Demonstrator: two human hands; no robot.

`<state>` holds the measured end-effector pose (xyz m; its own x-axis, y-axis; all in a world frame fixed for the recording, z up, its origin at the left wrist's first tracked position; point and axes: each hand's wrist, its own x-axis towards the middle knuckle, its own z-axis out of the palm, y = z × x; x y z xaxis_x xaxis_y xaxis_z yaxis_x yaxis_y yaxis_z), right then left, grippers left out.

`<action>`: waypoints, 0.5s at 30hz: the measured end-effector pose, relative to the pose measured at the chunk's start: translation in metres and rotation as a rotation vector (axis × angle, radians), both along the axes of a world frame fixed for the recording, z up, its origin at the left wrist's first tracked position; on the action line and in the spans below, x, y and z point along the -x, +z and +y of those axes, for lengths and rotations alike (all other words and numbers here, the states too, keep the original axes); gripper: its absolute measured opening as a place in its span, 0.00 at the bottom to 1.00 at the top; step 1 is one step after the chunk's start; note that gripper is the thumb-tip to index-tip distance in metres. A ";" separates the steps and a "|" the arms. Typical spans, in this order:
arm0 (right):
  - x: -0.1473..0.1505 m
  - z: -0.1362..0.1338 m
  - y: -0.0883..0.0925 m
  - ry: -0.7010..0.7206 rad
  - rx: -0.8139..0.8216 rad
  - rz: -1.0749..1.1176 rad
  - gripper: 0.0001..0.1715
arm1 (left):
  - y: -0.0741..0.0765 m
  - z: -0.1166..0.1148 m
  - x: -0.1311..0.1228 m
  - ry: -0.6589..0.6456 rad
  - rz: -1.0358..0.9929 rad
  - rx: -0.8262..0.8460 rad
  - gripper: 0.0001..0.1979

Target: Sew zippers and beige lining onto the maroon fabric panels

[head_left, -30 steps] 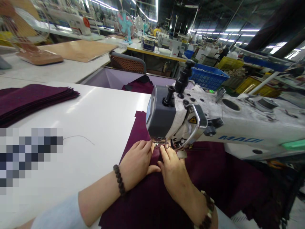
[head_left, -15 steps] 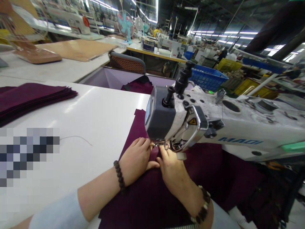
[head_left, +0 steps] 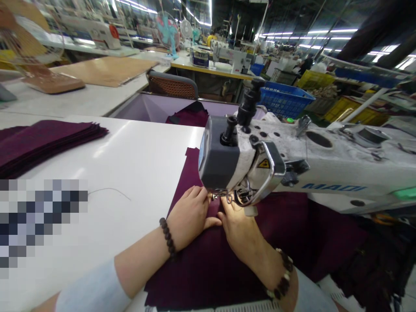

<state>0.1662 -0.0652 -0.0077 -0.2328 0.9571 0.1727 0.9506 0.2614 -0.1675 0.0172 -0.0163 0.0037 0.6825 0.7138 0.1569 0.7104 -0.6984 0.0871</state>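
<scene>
Dark maroon fabric (head_left: 208, 268) lies under the head of a white sewing machine (head_left: 325, 160). My left hand (head_left: 191, 212) rests on the cloth just left of the needle area, fingers stretched forward and thumb out to the side. Close by on the right, my right hand (head_left: 242, 227) lies on the same fabric, thumb near the left thumb. Its fingertips are partly hidden beneath the machine head. Both palms face down, and the presser area (head_left: 216, 196) sits between the fingertips of the two hands.
A stack of maroon cut pieces (head_left: 48, 141) lies on the white table (head_left: 130, 151) at left, with a loose thread (head_left: 112, 189) nearer me. Beyond the table is a lilac-lined bin (head_left: 152, 106) holding maroon cloth. A blue basket (head_left: 286, 99) and an orange fan (head_left: 48, 80) stand farther back.
The view has shifted slightly, so the table and arms appear a little farther right. Both hands stay on the fabric by the needle area, with almost no movement relative to the machine.
</scene>
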 end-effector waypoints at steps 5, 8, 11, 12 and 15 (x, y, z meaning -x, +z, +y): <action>-0.001 0.002 -0.003 0.001 0.015 0.020 0.21 | 0.001 -0.002 -0.001 -0.014 0.028 -0.008 0.29; -0.004 0.006 0.002 0.035 0.053 0.053 0.21 | -0.001 -0.004 -0.002 -0.028 0.031 -0.001 0.31; -0.018 -0.003 0.015 0.099 0.073 0.034 0.24 | -0.003 -0.011 0.005 -0.049 0.034 0.029 0.41; -0.025 -0.011 0.019 0.127 0.049 -0.008 0.25 | -0.004 -0.014 0.010 -0.061 0.044 0.048 0.44; -0.057 -0.041 0.013 0.194 -0.150 -0.235 0.24 | -0.004 -0.020 0.036 -0.050 0.091 0.101 0.48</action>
